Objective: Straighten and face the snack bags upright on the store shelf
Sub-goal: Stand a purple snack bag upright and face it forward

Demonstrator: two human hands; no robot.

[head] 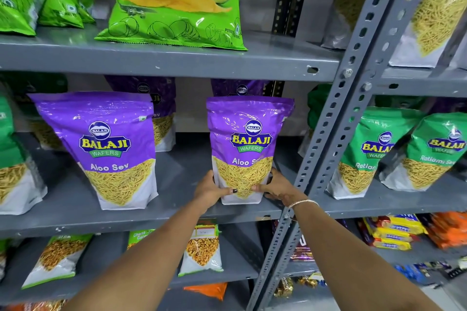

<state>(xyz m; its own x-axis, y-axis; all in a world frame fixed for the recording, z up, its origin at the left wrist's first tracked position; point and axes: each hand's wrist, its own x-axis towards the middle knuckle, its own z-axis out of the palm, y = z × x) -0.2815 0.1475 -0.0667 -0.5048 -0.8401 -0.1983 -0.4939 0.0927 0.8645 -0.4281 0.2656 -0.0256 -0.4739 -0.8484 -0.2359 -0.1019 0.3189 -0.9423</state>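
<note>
A purple Aloo Sev bag (249,139) stands upright near the front edge of the middle grey shelf (177,214), label facing me. My left hand (211,190) grips its lower left corner and my right hand (278,188) grips its lower right corner. A second purple Aloo Sev bag (106,149) stands to the left, leaning a little to the left. Two more purple bags (161,108) stand behind, partly hidden.
Green chip bags (174,0) sit on the shelf above. Green Ratlami Sev bags (374,151) stand in the right bay past the perforated upright (336,118). A green bag (12,159) is at the far left. Smaller snack packs (199,247) fill the lower shelf.
</note>
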